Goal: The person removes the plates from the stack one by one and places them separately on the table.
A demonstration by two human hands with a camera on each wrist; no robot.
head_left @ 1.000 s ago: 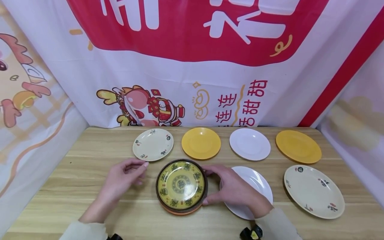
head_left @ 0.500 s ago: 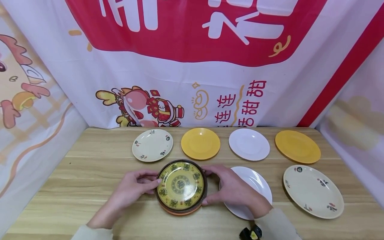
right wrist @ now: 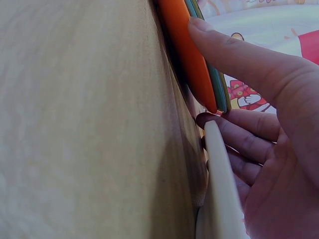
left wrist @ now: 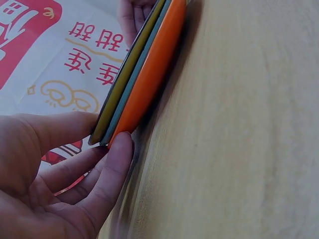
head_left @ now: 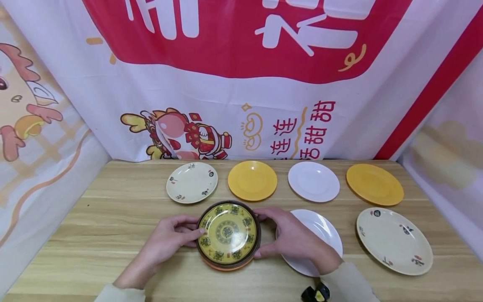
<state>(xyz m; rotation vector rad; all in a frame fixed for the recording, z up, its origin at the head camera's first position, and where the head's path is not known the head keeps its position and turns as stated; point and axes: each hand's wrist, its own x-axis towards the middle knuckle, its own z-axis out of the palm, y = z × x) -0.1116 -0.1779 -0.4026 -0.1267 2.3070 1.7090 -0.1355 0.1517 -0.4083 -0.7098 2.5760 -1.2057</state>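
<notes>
A stack of plates [head_left: 227,233] sits at the front middle of the table. Uppermost is a yellow patterned plate with a dark brown rim; beneath it the left wrist view shows a teal edge and an orange plate [left wrist: 154,64]. My left hand [head_left: 170,237] grips the stack's left edge, thumb over the top rim and a fingertip against the orange plate. On the opposite side my right hand [head_left: 292,235] holds the edge between thumb and fingers. Its fingertips are partly hidden in the head view. A white plate [head_left: 326,228] lies partly behind that hand.
Along the back lie a small cream patterned plate [head_left: 191,183], a yellow plate [head_left: 252,180], a white plate [head_left: 313,181] and another yellow plate [head_left: 375,184]. A larger cream plate [head_left: 394,241] lies at right. A printed cloth [head_left: 211,92] hangs behind the table.
My left hand has moved right from beside the small cream plate and taken hold of the stack's left edge. The right hand and the plates have stayed in place.
</notes>
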